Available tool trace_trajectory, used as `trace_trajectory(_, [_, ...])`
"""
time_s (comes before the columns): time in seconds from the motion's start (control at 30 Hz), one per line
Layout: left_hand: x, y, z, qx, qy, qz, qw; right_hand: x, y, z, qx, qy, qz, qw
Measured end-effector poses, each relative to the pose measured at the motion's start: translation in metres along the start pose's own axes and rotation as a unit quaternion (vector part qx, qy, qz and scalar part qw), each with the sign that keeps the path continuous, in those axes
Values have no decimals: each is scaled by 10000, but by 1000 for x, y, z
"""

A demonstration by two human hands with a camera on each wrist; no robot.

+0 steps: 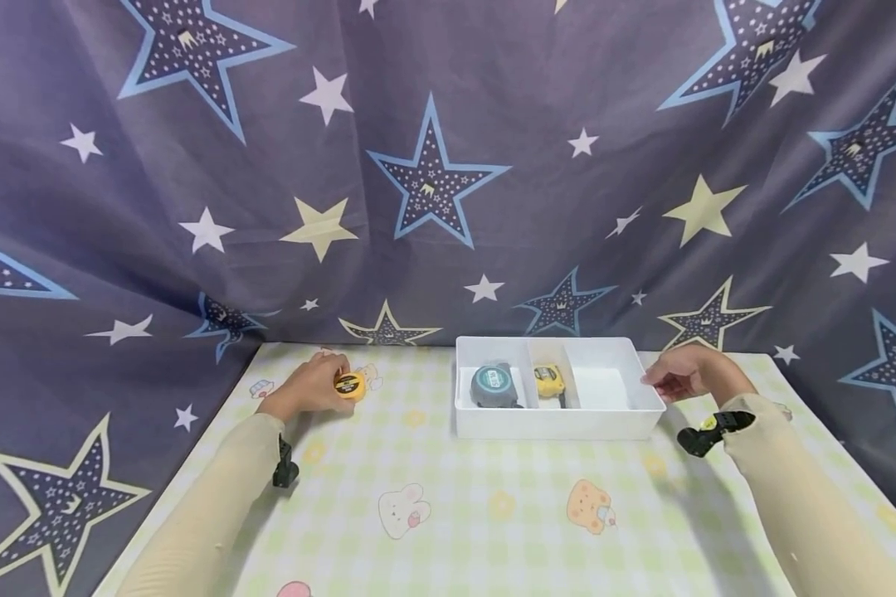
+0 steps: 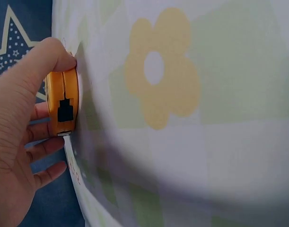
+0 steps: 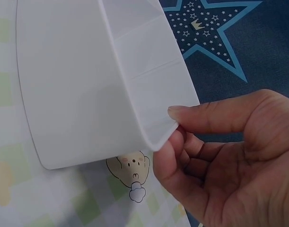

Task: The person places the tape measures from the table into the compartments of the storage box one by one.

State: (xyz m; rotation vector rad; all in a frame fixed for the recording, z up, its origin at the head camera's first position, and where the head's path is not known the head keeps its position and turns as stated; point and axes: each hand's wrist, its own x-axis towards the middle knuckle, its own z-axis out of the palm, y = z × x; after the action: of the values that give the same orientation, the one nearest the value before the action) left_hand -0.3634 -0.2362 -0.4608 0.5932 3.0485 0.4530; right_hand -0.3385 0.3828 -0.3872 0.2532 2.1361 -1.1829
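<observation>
My left hand (image 1: 334, 384) grips a small orange tape measure (image 1: 349, 385) that stands on the checked tablecloth at the far left. In the left wrist view my thumb lies over the tape measure (image 2: 64, 90) and my fingers curl round its far side, left hand (image 2: 59, 106). A white three-compartment tray (image 1: 560, 424) stands right of centre. Its left compartment holds a grey-teal tape measure (image 1: 493, 385), its middle one a yellow tape measure (image 1: 548, 381), and nothing lies in its right one. My right hand (image 1: 653, 381) pinches the tray's right rim; thumb and finger close on the tray (image 3: 87, 85) corner, right hand (image 3: 175, 125).
The table (image 1: 493, 506) wears a pale green checked cloth with cartoon animals and flowers. A dark blue star-patterned curtain (image 1: 433, 182) hangs close behind the table and drapes down both sides. Black wrist cameras are strapped to both sleeves.
</observation>
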Motion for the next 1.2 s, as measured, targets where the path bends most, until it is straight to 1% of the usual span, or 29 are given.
trace_trajectory(0.1, [2,-4,5,123,36,147,9998,1,2,-1,19,17,55,10000])
trace_trajectory(0.2, [4,-7,8,258,56,163,9995,3,1,-2,-4,24,46,10000])
trace_trajectory(0.3, [3,-7,4,338,122,133,9993,3,-6,-3,-110,27,14,9999])
trace_trajectory(0.43, [2,-6,-5,404,202,104,9989,3,-12,-2,-116,62,29,9999])
trace_trajectory(0.57, [1,-5,-5,359,191,172,9990,3,-8,-1,-13,60,24,10000])
trace_trajectory(0.7, [0,-4,0,285,170,214,9992,2,-2,1,29,33,-26,10000])
trace_trajectory(0.87, [-2,-6,8,249,113,194,9994,-1,2,3,22,53,-24,10000])
trace_trajectory(0.93, [-3,-8,9,207,91,139,9996,-2,2,3,16,73,-49,10000])
trace_trajectory(1.07, [-3,-8,10,145,94,25,9998,-3,0,3,44,73,-77,9999])
trace_trajectory(1.2, [-3,-7,8,149,74,78,9998,-1,1,0,41,36,-67,10000])
